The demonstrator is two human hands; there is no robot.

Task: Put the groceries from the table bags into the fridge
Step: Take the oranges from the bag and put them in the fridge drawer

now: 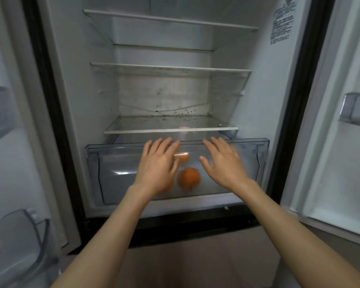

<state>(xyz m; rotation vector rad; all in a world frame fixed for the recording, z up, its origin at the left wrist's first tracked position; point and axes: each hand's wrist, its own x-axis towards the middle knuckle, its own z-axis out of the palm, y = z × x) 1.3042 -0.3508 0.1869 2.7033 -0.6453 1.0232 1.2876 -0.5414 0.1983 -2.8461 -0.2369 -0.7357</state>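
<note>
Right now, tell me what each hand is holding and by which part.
Nothing is held. The left hand and right hand are both open with fingers spread, at the front of the clear drawer; the oranges lie loose inside it.

We are standing at an open household fridge (170,90), probably in a home kitchen. Glass shelves (170,129), a clear crisper drawer (247,146) and door bins (355,113) suggest that, though little beyond shows.

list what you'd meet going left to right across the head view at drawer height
left door's clear plastic bin → left hand → round orange fruit → right hand → right door's clear plastic bin
</note>
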